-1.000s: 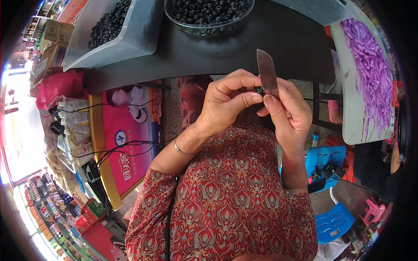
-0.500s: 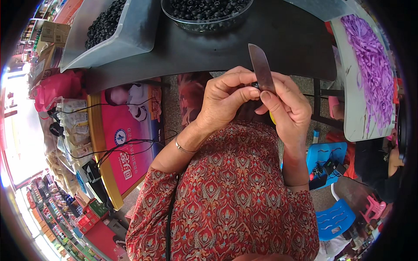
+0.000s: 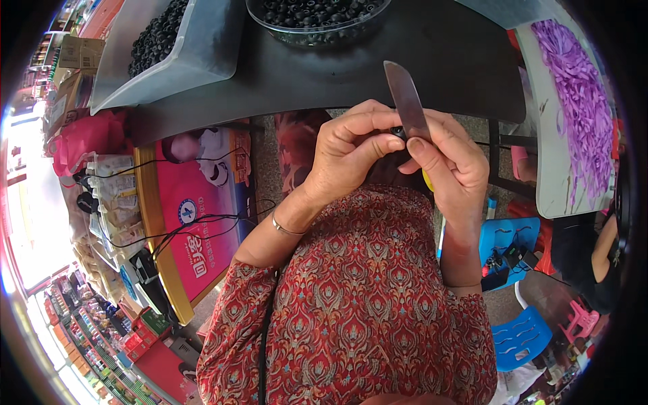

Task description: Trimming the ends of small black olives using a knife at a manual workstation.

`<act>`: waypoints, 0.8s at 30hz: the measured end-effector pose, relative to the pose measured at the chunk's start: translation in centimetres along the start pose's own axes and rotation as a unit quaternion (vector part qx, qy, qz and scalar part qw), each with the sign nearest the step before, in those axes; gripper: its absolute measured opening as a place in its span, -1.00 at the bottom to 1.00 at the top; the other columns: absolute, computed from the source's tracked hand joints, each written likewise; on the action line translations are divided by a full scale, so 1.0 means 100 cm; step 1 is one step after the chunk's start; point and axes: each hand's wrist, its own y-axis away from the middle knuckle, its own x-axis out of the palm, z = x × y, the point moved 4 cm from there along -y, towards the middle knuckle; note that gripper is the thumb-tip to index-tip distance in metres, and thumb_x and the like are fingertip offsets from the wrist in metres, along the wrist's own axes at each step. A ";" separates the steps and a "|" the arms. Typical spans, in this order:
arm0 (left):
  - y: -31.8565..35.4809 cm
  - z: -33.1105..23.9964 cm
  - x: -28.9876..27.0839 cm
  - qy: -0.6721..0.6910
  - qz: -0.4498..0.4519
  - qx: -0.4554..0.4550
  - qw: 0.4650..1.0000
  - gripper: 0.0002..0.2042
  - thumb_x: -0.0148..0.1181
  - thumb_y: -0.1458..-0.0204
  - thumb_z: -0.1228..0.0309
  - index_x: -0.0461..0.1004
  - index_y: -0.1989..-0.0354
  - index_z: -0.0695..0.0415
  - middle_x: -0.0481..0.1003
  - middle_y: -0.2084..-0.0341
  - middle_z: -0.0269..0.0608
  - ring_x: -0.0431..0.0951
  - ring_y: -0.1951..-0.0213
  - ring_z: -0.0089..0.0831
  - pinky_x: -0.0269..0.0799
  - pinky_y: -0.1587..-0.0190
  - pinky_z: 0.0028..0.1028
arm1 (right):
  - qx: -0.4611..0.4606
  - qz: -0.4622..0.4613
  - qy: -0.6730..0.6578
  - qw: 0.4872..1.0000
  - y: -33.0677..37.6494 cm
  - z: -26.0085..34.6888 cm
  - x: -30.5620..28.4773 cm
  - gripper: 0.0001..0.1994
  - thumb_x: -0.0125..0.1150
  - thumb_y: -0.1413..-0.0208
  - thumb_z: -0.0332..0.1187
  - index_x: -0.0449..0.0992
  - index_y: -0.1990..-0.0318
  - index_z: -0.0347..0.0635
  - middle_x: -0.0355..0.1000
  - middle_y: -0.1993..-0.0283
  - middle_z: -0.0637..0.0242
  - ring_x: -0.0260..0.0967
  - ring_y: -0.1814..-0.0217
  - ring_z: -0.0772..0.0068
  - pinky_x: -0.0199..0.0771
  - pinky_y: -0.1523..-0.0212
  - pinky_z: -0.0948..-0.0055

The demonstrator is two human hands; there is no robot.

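Between the thumb and forefinger of my left hand (image 3: pixel 351 148) is pinched a small black ring-shaped piece (image 3: pixel 399 133). My right hand (image 3: pixel 449 158) grips a small knife (image 3: pixel 405 98) by the lower part of its blade, with the squared tip pointing up and away from me. The lower blade edge lies right beside the black piece; whether it touches cannot be made out. Both hands are held together above my lap, just short of the dark table (image 3: pixel 351 81). Any knife handle is hidden behind my right fingers.
A clear round bowl (image 3: pixel 317 34) and a translucent bin (image 3: pixel 202 61), both holding many small black pieces, stand on the table. At right, purple strips (image 3: pixel 580 108) lie on a pale board (image 3: pixel 550 155). A blue stool (image 3: pixel 513 236) stands below it. Another person's arm (image 3: pixel 604 250) shows at far right.
My right hand has shifted slightly to the right, and the knife blade leans a little differently. My left hand keeps its pinch on the black piece almost unmoved.
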 end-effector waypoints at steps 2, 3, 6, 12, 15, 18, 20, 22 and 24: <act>-0.001 -0.001 -0.001 -0.011 -0.002 -0.003 1.000 -0.73 0.19 0.07 0.70 0.52 0.14 0.26 0.47 0.30 -0.26 0.45 0.21 -0.55 0.37 0.12 -0.60 | -0.012 -0.012 -0.007 1.000 -0.001 -0.002 0.001 -0.75 0.09 -0.10 -0.62 0.50 0.05 -0.32 0.43 0.17 0.24 0.43 0.31 0.60 0.52 0.44 0.69; -0.001 -0.001 -0.002 -0.023 -0.004 -0.005 1.000 -0.74 0.19 0.07 0.70 0.52 0.15 0.26 0.47 0.30 -0.26 0.45 0.22 -0.55 0.37 0.12 -0.61 | -0.011 -0.013 -0.007 1.000 -0.001 -0.003 0.001 -0.75 0.09 -0.10 -0.62 0.50 0.05 -0.32 0.43 0.17 0.24 0.43 0.31 0.60 0.52 0.44 0.69; 0.001 0.000 -0.003 -0.006 -0.002 0.005 1.000 -0.73 0.19 0.07 0.70 0.52 0.15 0.25 0.46 0.30 -0.26 0.45 0.22 -0.56 0.37 0.13 -0.61 | -0.015 -0.005 0.010 1.000 -0.004 -0.007 0.001 -0.76 0.10 -0.10 -0.61 0.50 0.06 -0.33 0.43 0.18 0.25 0.43 0.32 0.60 0.53 0.42 0.70; 0.000 0.006 -0.005 0.029 0.003 -0.044 0.999 -0.73 0.16 0.05 0.72 0.52 0.14 0.25 0.46 0.28 -0.25 0.45 0.21 -0.55 0.38 0.12 -0.61 | 0.033 0.011 -0.047 0.998 -0.006 -0.013 -0.004 -0.76 0.09 -0.09 -0.62 0.50 0.07 -0.35 0.43 0.18 0.26 0.43 0.31 0.58 0.54 0.39 0.70; -0.001 0.008 -0.006 0.028 -0.009 0.006 1.000 -0.73 0.16 0.04 0.71 0.52 0.13 0.25 0.46 0.28 -0.25 0.45 0.22 -0.55 0.39 0.13 -0.62 | 0.032 0.002 -0.044 0.998 -0.003 -0.008 0.001 -0.76 0.08 -0.10 -0.63 0.50 0.07 -0.35 0.43 0.19 0.26 0.44 0.30 0.57 0.54 0.38 0.69; 0.000 0.006 -0.008 -0.004 0.002 0.016 1.000 -0.72 0.16 0.04 0.71 0.51 0.12 0.25 0.46 0.28 -0.25 0.46 0.23 -0.55 0.40 0.15 -0.62 | 0.007 -0.007 -0.030 0.999 -0.003 -0.006 0.005 -0.77 0.08 -0.11 -0.62 0.50 0.07 -0.35 0.43 0.20 0.25 0.45 0.29 0.56 0.54 0.38 0.68; 0.001 0.006 -0.009 0.029 0.001 0.000 1.000 -0.72 0.17 0.04 0.70 0.51 0.12 0.26 0.46 0.28 -0.24 0.46 0.24 -0.55 0.41 0.16 -0.61 | 0.024 -0.011 -0.004 1.000 -0.006 -0.010 0.004 -0.77 0.08 -0.11 -0.62 0.50 0.08 -0.36 0.42 0.20 0.24 0.46 0.31 0.56 0.54 0.37 0.69; 0.002 0.009 -0.009 0.064 0.001 -0.016 0.998 -0.72 0.17 0.04 0.70 0.51 0.11 0.26 0.46 0.28 -0.24 0.46 0.25 -0.55 0.41 0.17 -0.61 | 0.022 -0.009 -0.028 0.999 -0.007 -0.015 0.003 -0.78 0.08 -0.11 -0.62 0.49 0.08 -0.38 0.42 0.21 0.24 0.46 0.32 0.56 0.54 0.37 0.68; 0.003 0.012 -0.007 0.151 0.019 -0.031 0.988 -0.73 0.17 0.01 0.65 0.50 0.08 0.28 0.45 0.27 -0.23 0.47 0.26 -0.52 0.42 0.15 -0.59 | 0.018 -0.005 -0.052 0.998 -0.006 -0.019 0.000 -0.78 0.08 -0.11 -0.61 0.48 0.08 -0.40 0.42 0.21 0.24 0.46 0.33 0.55 0.55 0.37 0.68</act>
